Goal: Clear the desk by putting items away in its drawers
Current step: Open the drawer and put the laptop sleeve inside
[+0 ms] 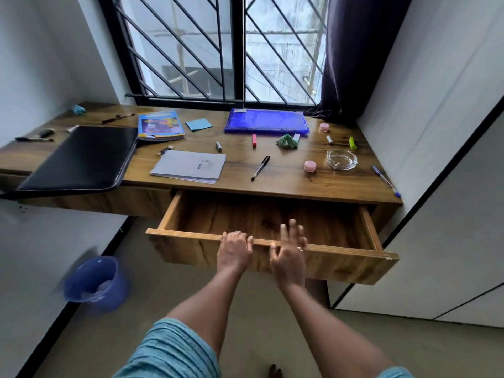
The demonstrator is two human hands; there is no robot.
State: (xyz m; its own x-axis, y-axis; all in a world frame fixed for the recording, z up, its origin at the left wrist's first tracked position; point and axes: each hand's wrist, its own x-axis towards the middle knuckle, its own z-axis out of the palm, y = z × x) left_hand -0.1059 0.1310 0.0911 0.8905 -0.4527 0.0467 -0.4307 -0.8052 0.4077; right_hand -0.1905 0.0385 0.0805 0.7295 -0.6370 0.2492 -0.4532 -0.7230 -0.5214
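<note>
A wooden drawer (pixel 341 248) stands pulled out under the desk (pixel 286 184), and I see nothing inside it. My left hand (pixel 234 251) grips the top edge of its front panel with curled fingers. My right hand (pixel 289 253) hovers just right of it at the same edge, fingers spread and blurred. On the desk lie a black folder (pixel 81 159), a spiral notepad (pixel 189 166), a blue book (pixel 159 128), a blue plastic file (pixel 266 121), a black pen (pixel 260 167), a glass ashtray (pixel 341 159) and a pink jar (pixel 310 166).
More small items dot the desk: a blue pen (pixel 386 181) at the right edge, a green paper shape (pixel 287 140), a pink eraser (pixel 254 140), blue sticky notes (pixel 198 124). A blue bucket (pixel 95 282) stands on the floor at the left. A white wardrobe (pixel 450 186) is on the right.
</note>
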